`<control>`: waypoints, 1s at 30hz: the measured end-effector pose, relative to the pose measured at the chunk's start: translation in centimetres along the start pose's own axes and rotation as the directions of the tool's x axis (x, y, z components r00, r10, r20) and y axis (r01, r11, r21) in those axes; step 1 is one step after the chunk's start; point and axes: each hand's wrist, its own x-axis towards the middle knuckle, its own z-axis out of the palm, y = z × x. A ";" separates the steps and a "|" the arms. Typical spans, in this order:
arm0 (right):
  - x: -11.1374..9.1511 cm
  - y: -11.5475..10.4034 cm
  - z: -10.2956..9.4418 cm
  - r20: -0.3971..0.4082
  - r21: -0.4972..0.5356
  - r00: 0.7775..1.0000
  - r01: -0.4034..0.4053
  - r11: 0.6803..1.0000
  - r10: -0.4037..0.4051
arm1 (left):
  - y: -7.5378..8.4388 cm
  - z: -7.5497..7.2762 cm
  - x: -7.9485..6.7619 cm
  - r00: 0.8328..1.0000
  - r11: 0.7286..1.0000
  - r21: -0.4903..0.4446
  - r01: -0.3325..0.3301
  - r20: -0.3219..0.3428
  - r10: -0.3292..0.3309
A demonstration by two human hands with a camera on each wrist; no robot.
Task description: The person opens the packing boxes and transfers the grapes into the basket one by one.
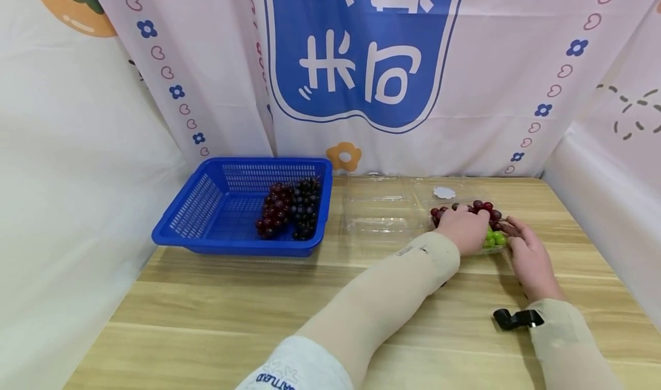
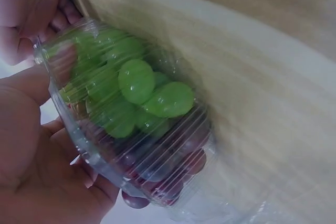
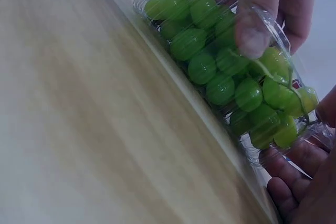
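Observation:
A clear plastic clamshell box [image 1: 482, 251] holds green grapes [image 1: 496, 238] at its near side and dark red grapes [image 1: 480, 205] behind them. My left hand [image 1: 465, 229] reaches over the rim into the box. In the right wrist view its thumb [image 3: 253, 39] lies on the green grapes, and its other fingers bend down behind, partly hidden. At the box's right end my right hand [image 1: 532, 261] grips the edge, with curled fingers [image 3: 294, 174] against the outside. A thin green stem [image 3: 296, 90] shows near that end.
The box's open clear lid [image 1: 439, 190] lies behind it, marked by a white label [image 1: 444, 192]. Another clear plastic container [image 1: 379, 206] stands to its left. Farther left, a blue basket [image 1: 206, 244] contains red grapes [image 1: 276, 209] and black grapes [image 1: 306, 209]. A printed curtain [image 1: 475, 92] hangs behind the wooden table [image 1: 232, 309].

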 end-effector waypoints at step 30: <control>0.2 0.4 0.1 -0.003 -0.015 0.999 -0.032 0.999 0.032 | -1.3 0.8 1.9 0.997 0.953 -0.298 0.059 -0.028 -0.070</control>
